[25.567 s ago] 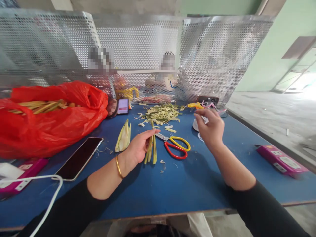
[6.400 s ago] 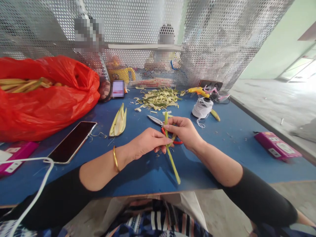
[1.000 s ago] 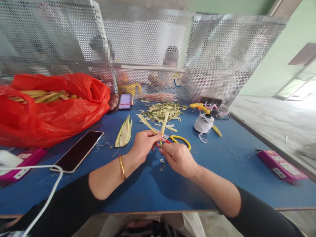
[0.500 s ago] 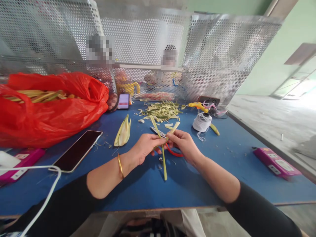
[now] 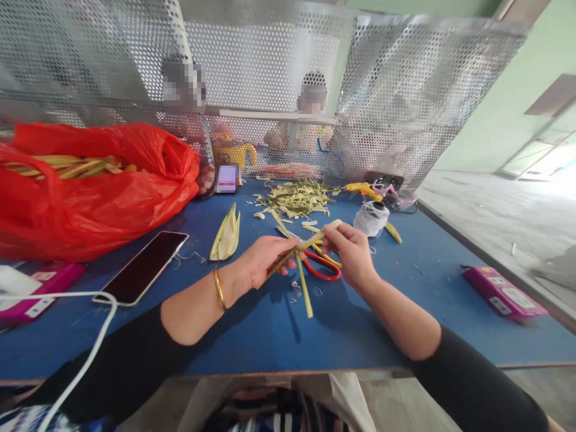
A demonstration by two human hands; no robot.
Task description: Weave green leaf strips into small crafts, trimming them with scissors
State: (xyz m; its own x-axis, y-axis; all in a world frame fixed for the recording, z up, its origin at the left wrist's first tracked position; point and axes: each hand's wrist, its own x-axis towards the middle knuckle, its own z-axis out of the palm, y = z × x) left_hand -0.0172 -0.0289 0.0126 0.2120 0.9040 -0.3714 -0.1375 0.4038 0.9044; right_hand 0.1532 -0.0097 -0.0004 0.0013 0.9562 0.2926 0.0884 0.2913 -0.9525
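Observation:
Several pale green leaf strips [image 5: 305, 288] cross each other above the blue table. Where they cross, my left hand [image 5: 274, 258] pinches them between thumb and fingers. One strip points down toward me, another away to the upper left. My right hand [image 5: 348, 249] grips the end of a strip stretching to the right. Below the hands lie scissors [image 5: 324, 275] with red and yellow handles, partly hidden by the strips and fingers. A pointed bundle of pale husk leaves [image 5: 225, 235] rests to the left of my left hand.
Leaf scraps [image 5: 297, 198] are heaped at the back. A white string spool [image 5: 371, 218] and a yellow glue gun [image 5: 363, 191] stand behind my right hand. At left are a red bag [image 5: 135, 210] of strips and a phone [image 5: 143, 267]. Behind a perforated screen [image 5: 265, 66], people sit.
My right hand has moved right, away from the left, drawing a strip's end out. My left hand keeps its pinch at the crossing. More of the red scissor handle shows.

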